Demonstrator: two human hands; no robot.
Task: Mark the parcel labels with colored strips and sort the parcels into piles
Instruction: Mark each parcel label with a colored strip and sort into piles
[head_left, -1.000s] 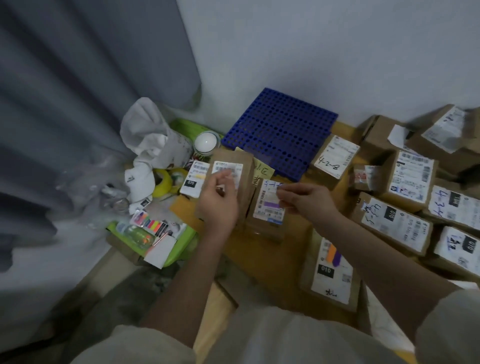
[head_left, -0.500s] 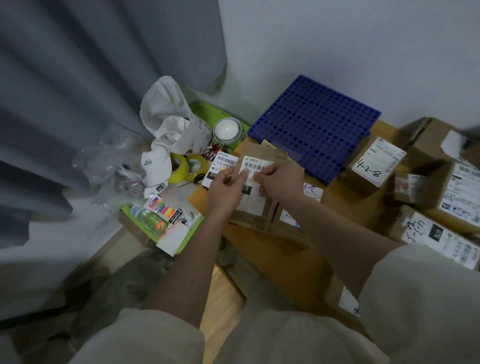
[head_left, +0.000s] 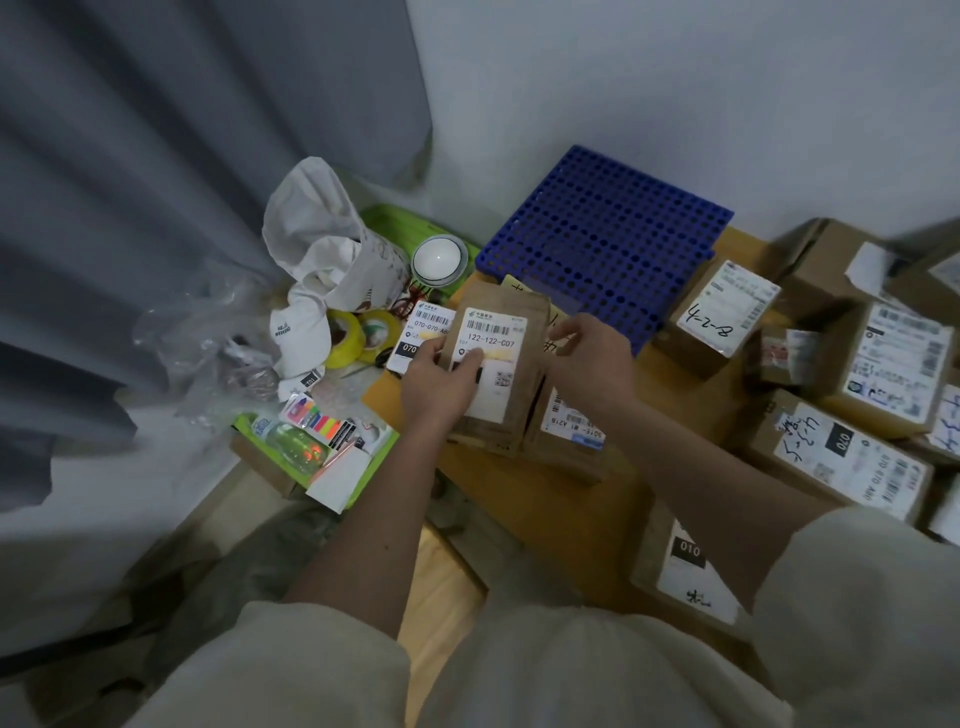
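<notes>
Setting: corner of a home or small parcel depot. Grey curtain (head_left: 156, 182), plain white wall (head_left: 675, 78), labelled brown cardboard parcels (head_left: 841, 457) crowding a low wooden table (head_left: 545, 499).

I count two hands, left hand (head_left: 435, 391) and right hand (head_left: 592, 358); three small parcels at the fingers; at least six boxes beyond the right fingers; two yellow tape rolls (head_left: 363, 336) beyond the left fingers; one blue pegboard (head_left: 602, 239).
</notes>
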